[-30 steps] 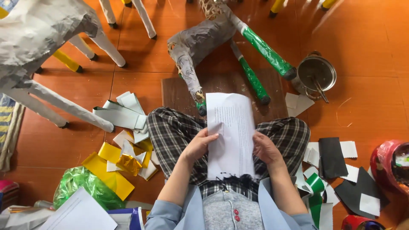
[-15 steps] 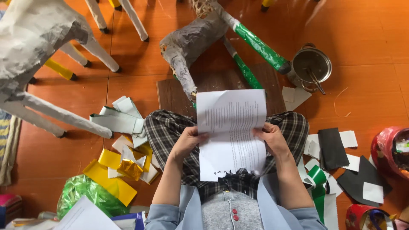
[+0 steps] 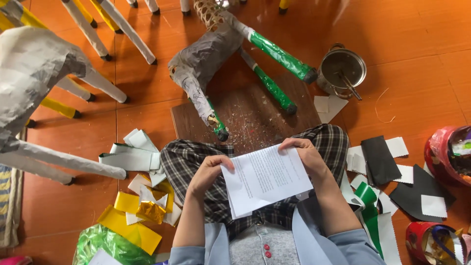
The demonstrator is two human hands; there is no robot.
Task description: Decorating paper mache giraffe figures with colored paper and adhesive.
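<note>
I sit cross-legged on an orange tiled floor with a folded white printed sheet of paper (image 3: 265, 180) held over my checked trousers. My left hand (image 3: 208, 172) grips its left edge. My right hand (image 3: 305, 153) pinches its upper right edge. Just beyond my knees a brown wooden board (image 3: 245, 115) lies on the floor, littered with small scraps. A grey papier-mache animal figure (image 3: 206, 64) lies on its side over the board, some legs wrapped in green foil (image 3: 279, 56).
A metal pot (image 3: 342, 71) with a tool in it stands at the upper right. Black, white and green paper pieces (image 3: 387, 162) lie to my right, near red containers (image 3: 449, 154). Yellow and gold foil (image 3: 142, 211) and white strips (image 3: 128, 158) lie left. A large white figure (image 3: 34, 83) stands at far left.
The sheet was held long and upright, then turned sideways, and now sits lower and folded smaller in my lap. Both hands have moved down with it.
</note>
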